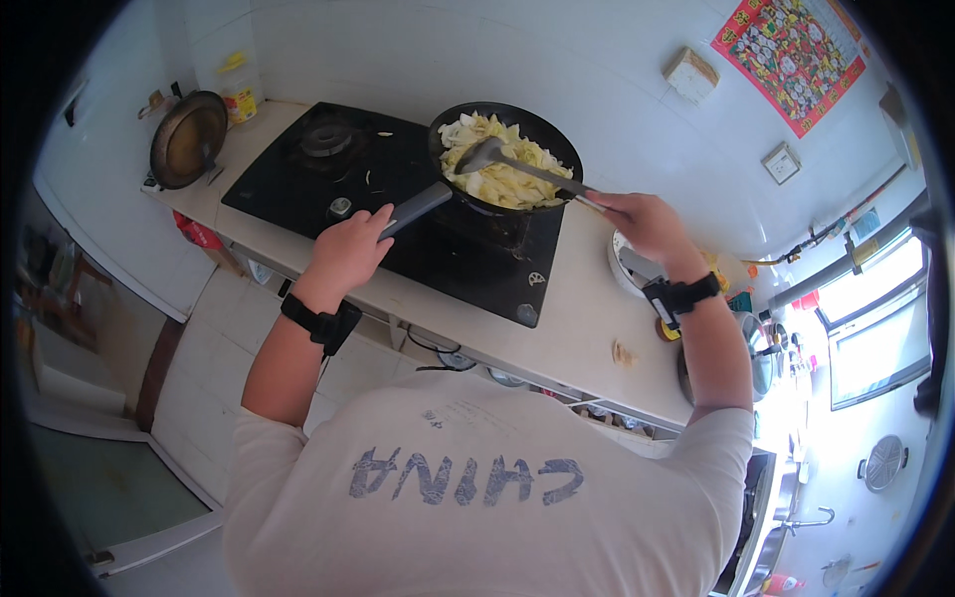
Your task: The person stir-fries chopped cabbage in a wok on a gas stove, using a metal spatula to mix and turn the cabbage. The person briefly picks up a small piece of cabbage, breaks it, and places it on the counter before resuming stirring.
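Observation:
A black wok (574,145) stands on the right burner of a black glass gas cooktop (418,257). Chopped cabbage (515,175) in pale yellow and white pieces fills much of it. My left hand (351,250) grips the wok's dark grey handle (418,209), which points towards me and to the left. In my right hand (645,224) is the handle of a grey cooking spatula (533,170). Its head rests on the cabbage near the middle of the wok. The burner under the wok is mostly hidden.
A bare burner (326,139) is on the cooktop's left, with stray cabbage bits nearby. A round brown pan (189,140) leans at the counter's far left beside a yellow-lidded jar (239,89). Right of the cooktop, a white bowl (618,261) sits partly behind my right wrist.

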`<state>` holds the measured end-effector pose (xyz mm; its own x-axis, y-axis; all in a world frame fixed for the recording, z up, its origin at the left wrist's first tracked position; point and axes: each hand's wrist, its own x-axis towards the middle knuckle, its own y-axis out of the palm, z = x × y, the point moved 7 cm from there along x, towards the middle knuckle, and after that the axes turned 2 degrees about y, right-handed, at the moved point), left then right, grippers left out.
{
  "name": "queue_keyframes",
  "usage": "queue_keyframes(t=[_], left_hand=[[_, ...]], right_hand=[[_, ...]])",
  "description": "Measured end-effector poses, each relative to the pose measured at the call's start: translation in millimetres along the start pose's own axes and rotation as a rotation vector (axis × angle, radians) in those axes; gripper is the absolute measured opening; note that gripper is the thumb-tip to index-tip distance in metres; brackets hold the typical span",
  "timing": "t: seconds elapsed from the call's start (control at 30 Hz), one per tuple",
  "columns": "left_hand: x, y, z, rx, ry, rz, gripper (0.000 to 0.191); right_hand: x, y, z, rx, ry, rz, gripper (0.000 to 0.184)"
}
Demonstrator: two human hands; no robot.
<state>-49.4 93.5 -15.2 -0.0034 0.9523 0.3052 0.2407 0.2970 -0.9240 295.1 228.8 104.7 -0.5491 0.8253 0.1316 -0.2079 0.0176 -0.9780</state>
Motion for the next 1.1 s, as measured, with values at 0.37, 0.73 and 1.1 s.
queue_keyframes(t=[0.37, 0.73, 1.1], left_hand=[[-3, -5, -2, 0.027, 0.010, -0.007, 0.050], [1, -1, 1, -0.020, 0.033, 0.021, 0.051], [0, -5, 1, -0.001, 0.046, -0.009, 0.048]], right_hand=[[-32, -43, -44, -0.079, 0.133, 0.015, 0.031], [6, -10, -47, -0.097, 0.076, 0.074, 0.031], [8, 10, -66, 0.142, 0.206, 0.099, 0.035]])
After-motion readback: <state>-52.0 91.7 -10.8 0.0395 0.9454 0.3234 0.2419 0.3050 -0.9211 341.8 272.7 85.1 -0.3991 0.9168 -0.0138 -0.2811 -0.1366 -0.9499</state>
